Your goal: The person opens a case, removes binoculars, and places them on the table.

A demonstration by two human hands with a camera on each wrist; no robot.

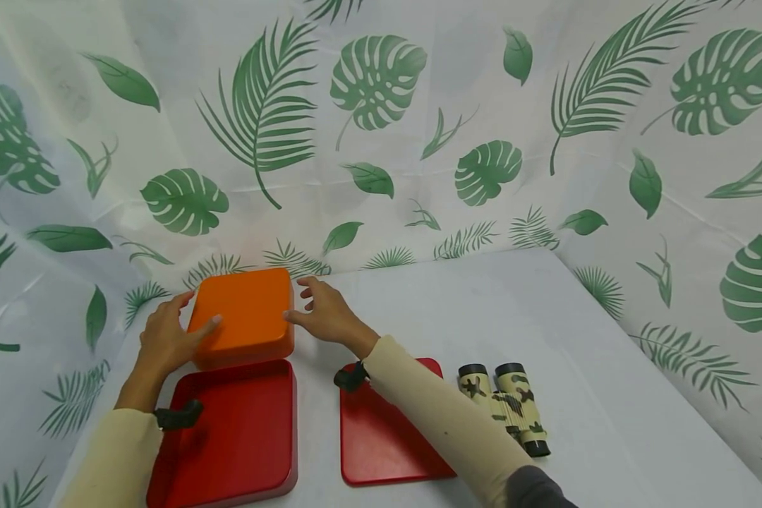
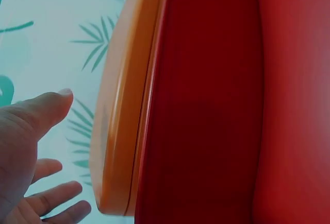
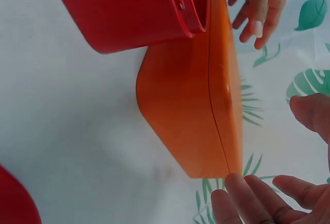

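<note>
The left hand (image 1: 168, 341), fingers spread, is at nine o'clock of the lidded orange box (image 1: 244, 310) — contact I cannot tell. That box sits at twelve from the open red box (image 1: 248, 430). The right hand (image 1: 329, 312), fingers parted, is at its three — then red lid (image 1: 381, 451), then camouflage binoculars (image 1: 506, 403), both at three.

Soft, fairly even light fills the head view, with a faint, soft-edged shadow on the table (image 1: 482, 310) just right of the orange box (image 1: 248, 307). Both wrist views look cooler and hazier; in the left one, glare streaks the orange box's edge, while the red tray (image 2: 299, 100) beside it shifts from dark wall to washed-out floor.
</note>
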